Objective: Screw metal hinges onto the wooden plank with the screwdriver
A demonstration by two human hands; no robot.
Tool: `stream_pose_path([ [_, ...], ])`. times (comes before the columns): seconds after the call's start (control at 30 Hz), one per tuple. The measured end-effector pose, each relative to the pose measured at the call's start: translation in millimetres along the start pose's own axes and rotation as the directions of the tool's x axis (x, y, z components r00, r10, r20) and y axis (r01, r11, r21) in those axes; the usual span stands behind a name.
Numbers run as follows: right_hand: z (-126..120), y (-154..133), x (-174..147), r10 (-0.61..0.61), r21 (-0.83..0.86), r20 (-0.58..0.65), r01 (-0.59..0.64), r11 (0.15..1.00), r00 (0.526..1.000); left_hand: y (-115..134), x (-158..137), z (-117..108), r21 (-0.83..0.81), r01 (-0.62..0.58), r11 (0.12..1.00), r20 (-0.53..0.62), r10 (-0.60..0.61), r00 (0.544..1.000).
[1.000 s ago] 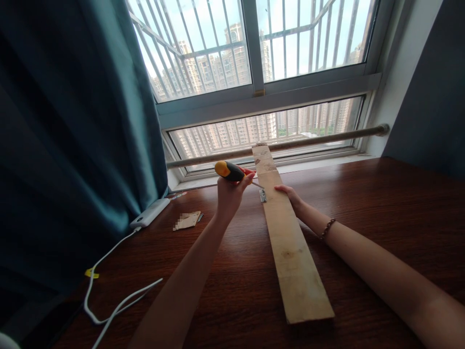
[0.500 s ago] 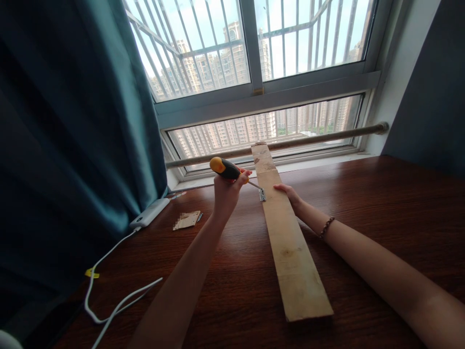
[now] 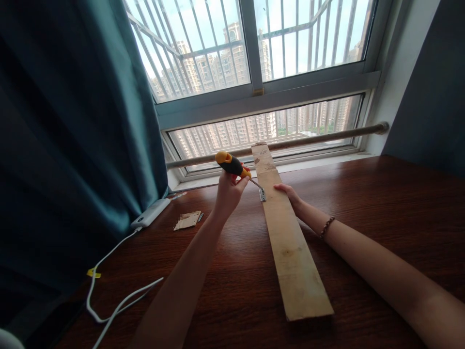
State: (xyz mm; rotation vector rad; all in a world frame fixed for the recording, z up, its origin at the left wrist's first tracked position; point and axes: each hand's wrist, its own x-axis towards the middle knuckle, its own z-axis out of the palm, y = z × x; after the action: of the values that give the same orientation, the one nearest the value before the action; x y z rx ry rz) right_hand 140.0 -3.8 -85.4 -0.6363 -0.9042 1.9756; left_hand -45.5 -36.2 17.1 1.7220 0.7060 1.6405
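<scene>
Left hand (image 3: 229, 191) gripped the screwdriver (image 3: 232, 166), its handle raised since half a second earlier, tip still at the metal plate (image 3: 262, 196) on the wooden board (image 3: 292, 252) clasped by the right hand (image 3: 291, 196), suggesting a mid-work grip adjustment.

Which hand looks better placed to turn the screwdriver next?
Probably the left hand: it holds the screwdriver, tip at the metal piece. The right hand is at the board, on its right edge.
</scene>
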Motion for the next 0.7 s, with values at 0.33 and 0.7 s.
stream_pose_path([
  [0.33,2.9,-2.5,-0.9,0.011,-0.002,0.032,-0.011,1.0,0.999,0.0,-4.8,-0.7,0.262,-0.015,0.965,-0.053,0.03,0.998],
  [0.7,5.1,-3.1,-2.8,0.032,0.011,0.017,-0.032,0.999,0.999,-5.6,-2.9,-0.8,0.22,-0.007,0.975,-0.12,0.035,0.992],
])
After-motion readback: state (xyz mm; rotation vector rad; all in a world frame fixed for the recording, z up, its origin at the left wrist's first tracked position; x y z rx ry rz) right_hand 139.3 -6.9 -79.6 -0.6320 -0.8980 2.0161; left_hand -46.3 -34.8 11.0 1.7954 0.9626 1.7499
